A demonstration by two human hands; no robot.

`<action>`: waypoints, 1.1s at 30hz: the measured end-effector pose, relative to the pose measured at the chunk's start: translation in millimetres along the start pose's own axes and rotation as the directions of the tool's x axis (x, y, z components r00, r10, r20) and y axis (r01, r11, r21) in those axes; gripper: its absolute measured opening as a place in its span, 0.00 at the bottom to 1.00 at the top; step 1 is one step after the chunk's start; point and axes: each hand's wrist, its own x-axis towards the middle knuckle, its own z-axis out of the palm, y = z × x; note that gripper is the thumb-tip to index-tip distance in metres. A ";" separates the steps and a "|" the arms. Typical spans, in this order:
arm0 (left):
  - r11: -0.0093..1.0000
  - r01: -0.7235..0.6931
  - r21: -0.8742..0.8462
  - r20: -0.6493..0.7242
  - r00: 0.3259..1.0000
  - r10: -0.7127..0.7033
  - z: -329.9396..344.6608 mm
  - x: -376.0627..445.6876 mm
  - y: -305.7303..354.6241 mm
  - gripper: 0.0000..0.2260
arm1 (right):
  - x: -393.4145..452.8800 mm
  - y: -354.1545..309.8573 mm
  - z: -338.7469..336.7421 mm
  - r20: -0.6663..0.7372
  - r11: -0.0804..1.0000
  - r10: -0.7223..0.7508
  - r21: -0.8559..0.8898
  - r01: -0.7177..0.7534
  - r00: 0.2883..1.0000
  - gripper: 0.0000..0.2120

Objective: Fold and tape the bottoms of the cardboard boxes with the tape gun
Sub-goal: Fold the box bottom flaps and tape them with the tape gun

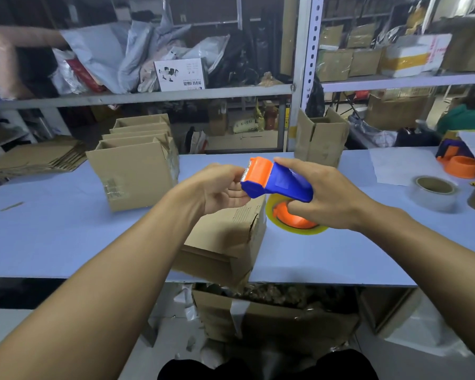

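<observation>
A blue and orange tape gun (pixel 274 182) with a yellowish tape roll (pixel 294 219) is held in the air above the table. My right hand (pixel 327 196) grips its blue body and the roll's orange hub. My left hand (pixel 221 187) has its fingers curled at the gun's orange cutter end, where the toothed blade shows. Under both hands a cardboard box (pixel 228 242) lies at the table's front edge, partly hidden by my left wrist. Whether my left fingers pinch the tape end is hidden.
Several nested open boxes (pixel 135 165) stand at the back left beside a stack of flat cardboard (pixel 36 157). Another open box (pixel 321 137) stands behind. Two loose tape rolls (pixel 433 193) and a second tape gun (pixel 458 160) sit at the right. Metal shelving (pixel 305 78) rises behind the table (pixel 66 229).
</observation>
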 end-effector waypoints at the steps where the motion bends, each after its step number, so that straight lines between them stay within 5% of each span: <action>1: 0.999 0.025 -0.044 0.024 0.999 -0.024 -1.3 0.0 -0.2 0.07 | 0.8 0.1 -1.0 0.000 1.000 0.000 0.016 0.000 1.000 0.38; 6: 0.984 0.066 -0.163 0.087 0.995 -0.053 -2.7 -0.7 -2.1 0.05 | 3.5 1.5 -1.0 0.029 1.000 -0.001 0.031 0.000 1.000 0.38; 15: 0.956 -0.144 0.257 -0.176 0.965 0.193 -2.4 8.8 -16.4 0.11 | -5.8 9.5 17.9 0.141 0.998 0.058 -0.046 -0.052 0.988 0.40; 18: 0.943 -0.156 0.294 -0.289 0.926 0.243 -20.1 16.6 -22.2 0.05 | -17.8 19.9 21.2 0.145 0.991 0.115 -0.078 -0.104 0.983 0.40; 27: 0.919 -0.143 0.368 -0.323 0.907 0.270 -32.5 37.6 -49.8 0.05 | -15.7 36.7 24.7 0.188 0.982 0.149 -0.143 -0.123 0.971 0.37; 29: 0.798 -0.170 0.578 -0.285 0.874 0.393 -33.6 39.4 -52.0 0.05 | -13.3 38.8 25.4 0.208 0.980 0.150 -0.158 -0.118 0.967 0.37; 33: 0.351 -0.174 0.920 -0.092 0.775 0.625 -27.6 39.4 -63.9 0.06 | -13.5 41.7 31.1 0.253 0.981 0.152 -0.154 -0.116 0.956 0.37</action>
